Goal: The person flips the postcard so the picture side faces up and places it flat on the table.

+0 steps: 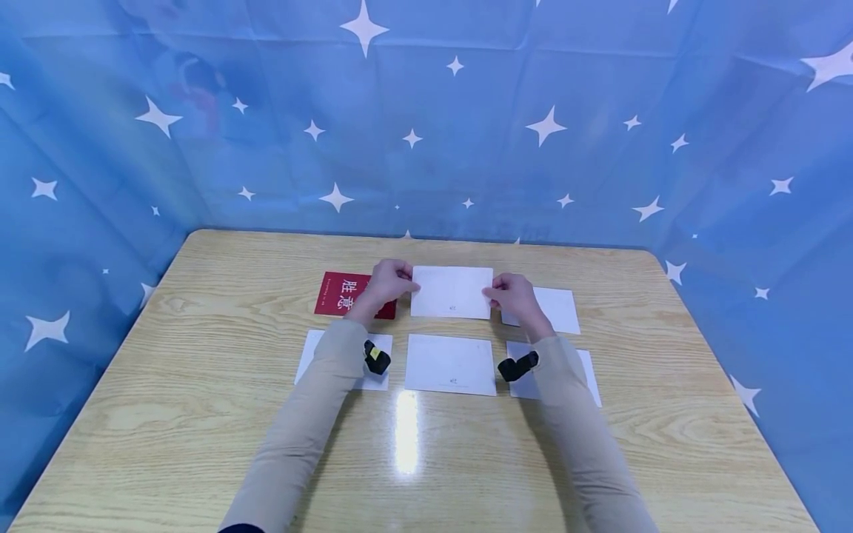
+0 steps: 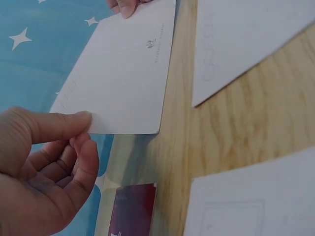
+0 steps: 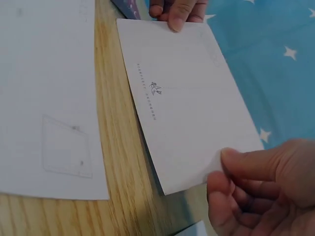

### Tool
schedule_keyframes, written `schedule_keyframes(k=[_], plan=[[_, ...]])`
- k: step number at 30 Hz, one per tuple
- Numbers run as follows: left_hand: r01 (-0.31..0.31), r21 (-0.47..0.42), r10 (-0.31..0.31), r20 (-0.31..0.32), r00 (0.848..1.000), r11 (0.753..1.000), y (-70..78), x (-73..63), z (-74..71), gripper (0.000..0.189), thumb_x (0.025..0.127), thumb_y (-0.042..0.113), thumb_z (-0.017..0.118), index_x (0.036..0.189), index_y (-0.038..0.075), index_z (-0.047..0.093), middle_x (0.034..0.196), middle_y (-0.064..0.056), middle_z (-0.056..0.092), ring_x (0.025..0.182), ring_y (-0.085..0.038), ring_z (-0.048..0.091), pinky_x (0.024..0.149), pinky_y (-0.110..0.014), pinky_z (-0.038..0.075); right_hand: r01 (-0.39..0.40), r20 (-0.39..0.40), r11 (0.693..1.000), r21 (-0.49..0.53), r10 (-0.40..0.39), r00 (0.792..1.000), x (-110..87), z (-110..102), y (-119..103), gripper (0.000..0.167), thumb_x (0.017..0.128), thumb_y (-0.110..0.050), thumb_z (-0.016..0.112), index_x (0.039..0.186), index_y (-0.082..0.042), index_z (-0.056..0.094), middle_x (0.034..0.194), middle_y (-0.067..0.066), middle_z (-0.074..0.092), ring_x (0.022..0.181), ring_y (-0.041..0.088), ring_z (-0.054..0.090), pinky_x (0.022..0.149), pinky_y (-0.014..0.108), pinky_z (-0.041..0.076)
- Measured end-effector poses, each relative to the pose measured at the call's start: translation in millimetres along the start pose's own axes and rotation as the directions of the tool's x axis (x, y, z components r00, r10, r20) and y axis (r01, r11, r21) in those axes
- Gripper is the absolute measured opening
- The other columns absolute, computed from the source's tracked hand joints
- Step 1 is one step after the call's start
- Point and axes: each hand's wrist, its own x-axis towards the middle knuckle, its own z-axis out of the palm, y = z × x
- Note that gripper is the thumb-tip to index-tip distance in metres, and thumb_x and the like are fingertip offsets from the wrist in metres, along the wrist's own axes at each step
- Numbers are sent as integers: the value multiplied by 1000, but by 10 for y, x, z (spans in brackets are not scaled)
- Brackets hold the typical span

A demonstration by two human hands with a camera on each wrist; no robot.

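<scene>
A white postcard (image 1: 452,292) with a small printed bird emblem is held between both hands, raised off the table in the wrist views. My left hand (image 1: 389,282) pinches its left short edge, thumb on top and fingers beneath. At the opposite edge my right hand (image 1: 512,293) pinches it the same way. Under and beside the left hand lies a red card (image 1: 340,291) with white characters. Another white card (image 1: 561,309) lies just right of the right hand, partly covered by it.
Nearer on the wooden table (image 1: 166,414) lie three more white cards: a left one (image 1: 376,381) and a right one (image 1: 589,370), both partly hidden by the sleeves, and a middle one (image 1: 449,363). A blue star-patterned cloth (image 1: 426,170) hangs behind the table.
</scene>
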Motion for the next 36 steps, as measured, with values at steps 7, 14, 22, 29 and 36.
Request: schedule_keyframes(k=[7,14,22,29,36], plan=[[-29,-84,29,0,1000,996,-35,-23,-101,14,81,13,73,91,6,66,90,-9,61,75,-22,56,75,-34,53,38,-7,995,95,-37,999,-72,-80,-10,25,89,-19,65,89,5,63,82,15,63,78,30,62,73,37,52],[-48,-119,51,22,998,992,-40,-77,-146,16,82,14,73,96,7,71,93,-9,64,74,-30,62,68,-29,55,75,-27,983,171,-71,997,-101,-110,-1,23,89,-16,65,96,5,65,88,15,69,75,21,68,73,38,55],[-65,-152,84,119,989,986,-119,-116,-151,24,88,13,66,108,2,69,103,-13,67,83,-28,67,75,-32,54,150,-57,949,278,-140,988,-128,-123,97,23,88,-9,64,104,8,66,85,4,70,77,20,69,76,39,53],[-37,-128,55,142,988,991,-192,-124,-132,25,91,17,62,109,1,68,103,-15,67,84,-26,67,76,-30,54,123,-33,977,176,-119,992,-120,-102,177,23,90,-3,59,112,5,65,111,22,64,92,19,64,76,28,53],[-50,-90,60,113,992,995,-236,-124,-90,28,87,10,66,114,3,66,93,-13,68,72,-18,66,70,-27,54,64,52,981,181,-74,996,-117,-83,204,26,94,-7,54,116,3,63,122,21,58,101,29,61,80,28,52]])
